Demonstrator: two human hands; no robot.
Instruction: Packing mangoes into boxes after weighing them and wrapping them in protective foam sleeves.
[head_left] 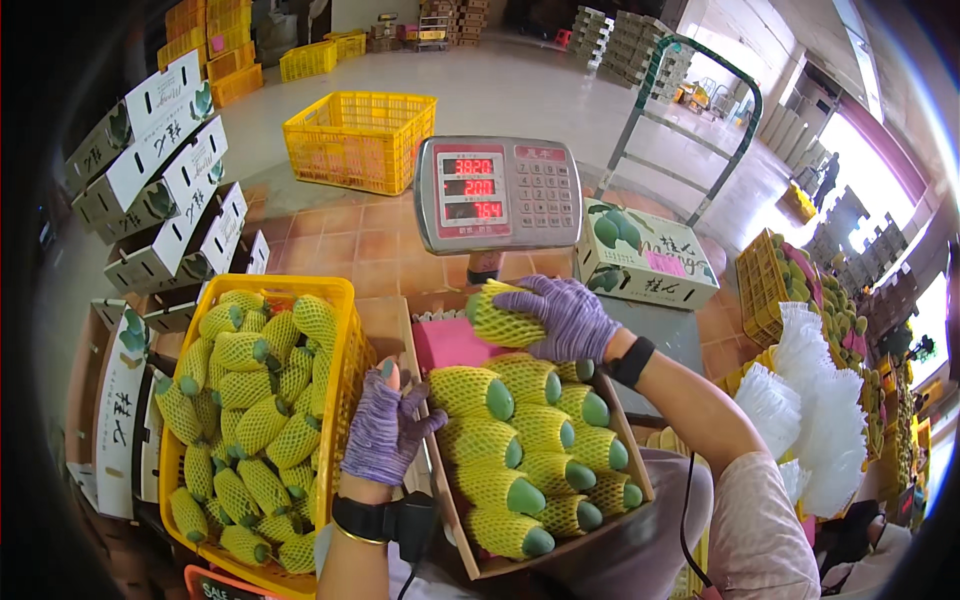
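While the right hand grips a netted mango, left hand spread, the likely bruisable fruit warrants mid-body holding.

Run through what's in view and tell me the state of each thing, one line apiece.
Right hand, closed around a netted fruit
Left hand, open, at left edge of near carton
Near carton, open, partly filled with netted fruits
Left yellow crate, open, loaded with netted fruits
Scale, display lit red
Carton right of scale, closed
Floor crate, upright, open-topped
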